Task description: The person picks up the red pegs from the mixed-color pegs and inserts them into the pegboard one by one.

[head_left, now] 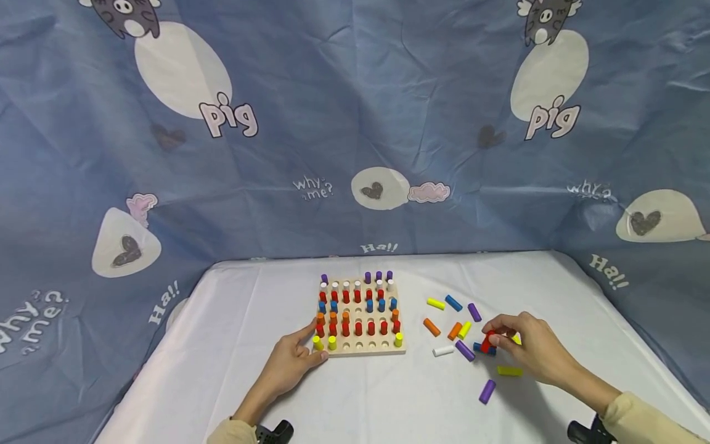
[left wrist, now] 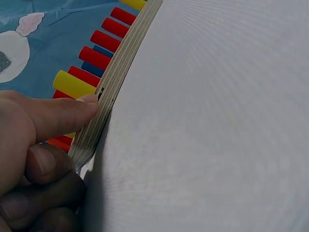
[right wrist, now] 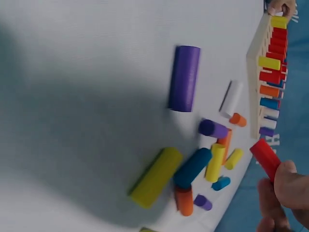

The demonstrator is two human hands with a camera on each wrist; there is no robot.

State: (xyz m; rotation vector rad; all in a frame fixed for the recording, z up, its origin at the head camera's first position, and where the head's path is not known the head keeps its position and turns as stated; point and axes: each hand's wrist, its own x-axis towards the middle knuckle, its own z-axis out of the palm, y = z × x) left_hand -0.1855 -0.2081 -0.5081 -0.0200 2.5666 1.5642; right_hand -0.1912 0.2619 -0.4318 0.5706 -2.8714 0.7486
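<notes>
A wooden pegboard (head_left: 363, 352) carries rows of purple, white, red, blue, orange and yellow pegs, with some holes bare. At its front left corner my left hand (head_left: 289, 362) grips the board, thumb on the front edge and index finger along the left side. In the left wrist view the thumb (left wrist: 67, 116) lies against the layered edge beside a yellow peg (left wrist: 74, 85). To the right, my right hand (head_left: 535, 348) pinches a red peg (right wrist: 265, 158) between thumb and fingers. Directly below it in the head view is a blue peg (head_left: 478, 348).
Loose pegs lie scattered right of the board, among them a white peg (head_left: 443, 351), an orange peg (head_left: 431, 327) and a purple peg (head_left: 487, 391). A yellow peg (head_left: 509, 371) lies near my right wrist. Behind the white-covered table (head_left: 266, 283) hangs a blue printed cloth (head_left: 310, 228).
</notes>
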